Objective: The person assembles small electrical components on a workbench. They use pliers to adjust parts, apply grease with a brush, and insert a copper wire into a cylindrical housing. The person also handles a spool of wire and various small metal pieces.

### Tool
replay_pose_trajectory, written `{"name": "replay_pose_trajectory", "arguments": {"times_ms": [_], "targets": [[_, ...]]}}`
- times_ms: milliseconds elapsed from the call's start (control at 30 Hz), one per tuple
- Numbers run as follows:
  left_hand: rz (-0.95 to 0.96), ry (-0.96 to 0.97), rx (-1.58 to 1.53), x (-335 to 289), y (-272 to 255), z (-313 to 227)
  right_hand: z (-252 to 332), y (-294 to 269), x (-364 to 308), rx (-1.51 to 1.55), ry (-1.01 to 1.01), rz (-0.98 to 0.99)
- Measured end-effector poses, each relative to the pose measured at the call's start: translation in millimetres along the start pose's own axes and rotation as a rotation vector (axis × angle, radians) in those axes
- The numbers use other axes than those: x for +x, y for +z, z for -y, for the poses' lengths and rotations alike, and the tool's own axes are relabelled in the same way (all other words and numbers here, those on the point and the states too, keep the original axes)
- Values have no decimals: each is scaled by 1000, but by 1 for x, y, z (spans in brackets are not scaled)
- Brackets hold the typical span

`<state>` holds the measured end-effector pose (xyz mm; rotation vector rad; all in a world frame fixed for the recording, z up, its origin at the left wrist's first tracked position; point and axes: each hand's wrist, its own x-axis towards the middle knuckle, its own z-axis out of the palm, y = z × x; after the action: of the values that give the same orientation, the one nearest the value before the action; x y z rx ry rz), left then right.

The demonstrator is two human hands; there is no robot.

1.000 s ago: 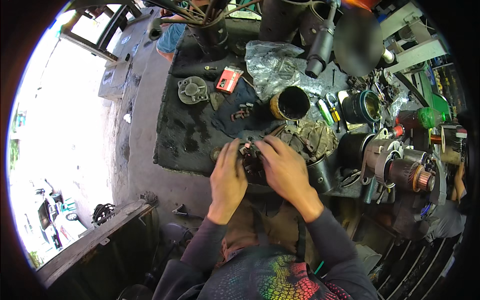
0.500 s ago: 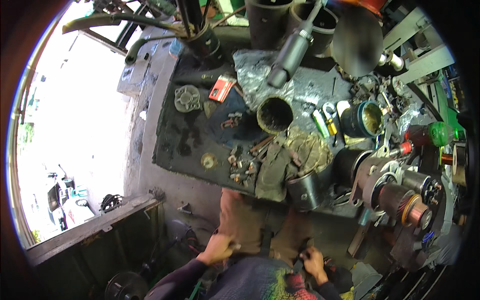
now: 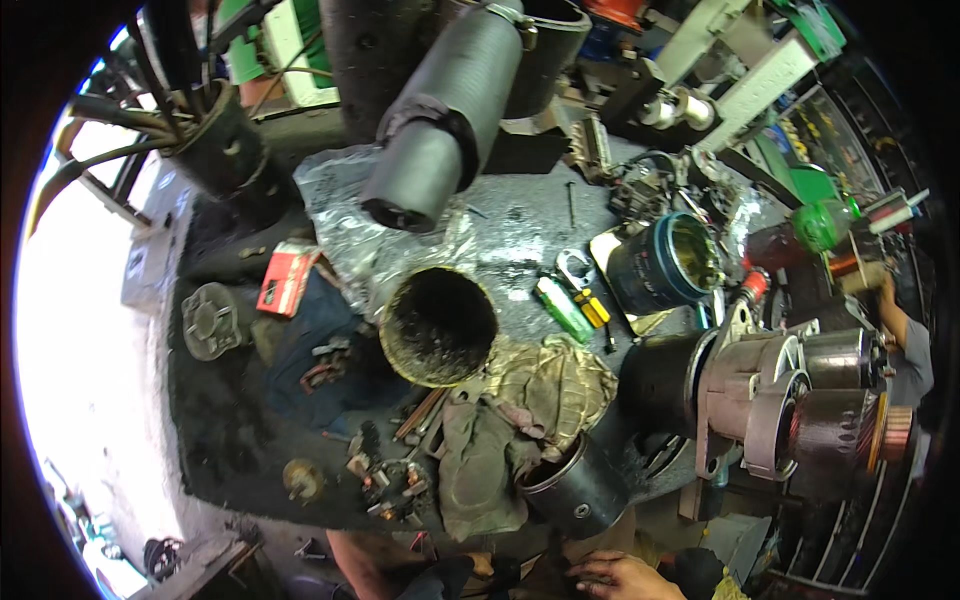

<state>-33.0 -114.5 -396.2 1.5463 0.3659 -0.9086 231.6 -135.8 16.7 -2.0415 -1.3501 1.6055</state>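
My right hand (image 3: pixel 625 577) is low over my lap at the lower edge, just below the table. Its fingers stretch leftward and I see nothing gripped in them. A small part of my left hand (image 3: pixel 482 565) shows dimly to its left, its fingers mostly hidden. Closest to the hands, a black metal cylinder (image 3: pixel 578 495) lies tilted at the table's front edge. Beside it are a grey-green work glove (image 3: pixel 478 470) and a crumpled tan cloth (image 3: pixel 560 385). Several small copper-coloured parts (image 3: pixel 385 485) lie left of the glove.
A starter motor (image 3: pixel 745 390) with an exposed armature (image 3: pixel 835 428) stands at right. A round tin (image 3: pixel 440 325), blue can (image 3: pixel 660 260), red box (image 3: pixel 288 280) and cast cover (image 3: pixel 212 320) sit on the table (image 3: pixel 230 430). A grey cylindrical tool (image 3: pixel 430 140) hangs above; another person's arm (image 3: pixel 897 310) is at far right.
The view has shifted forward and closer over the table, so the bench items look larger and lower. My hands now appear at the lower edge; the right hand's fingers look straighter. Another person's arm has appeared.
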Motion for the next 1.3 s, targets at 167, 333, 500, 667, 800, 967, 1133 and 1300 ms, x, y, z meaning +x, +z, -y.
{"name": "replay_pose_trajectory", "arguments": {"times_ms": [167,333,500,667,800,967,1133,1300], "targets": [[-68,-93,33,10,-13,0,24,-7,4,130,-75,145],[-202,-109,94,29,-34,19,-9,19,23,90,-174,-20],[-377,-84,213,59,-71,73,-55,43,33,-6,-239,-148],[-512,-97,438,3,-129,58,-82,47,8,26,-243,-312],[-639,-118,490,-121,-124,-19,-90,45,-30,-65,-281,-449],[-613,-36,306,-222,-101,-124,-91,40,-56,3,-341,-600],[-689,140,136,-288,-102,-225,-94,35,-46,35,-403,-667],[-1285,455,135,-315,-112,-292,-101,30,-31,15,-467,-692]]}}
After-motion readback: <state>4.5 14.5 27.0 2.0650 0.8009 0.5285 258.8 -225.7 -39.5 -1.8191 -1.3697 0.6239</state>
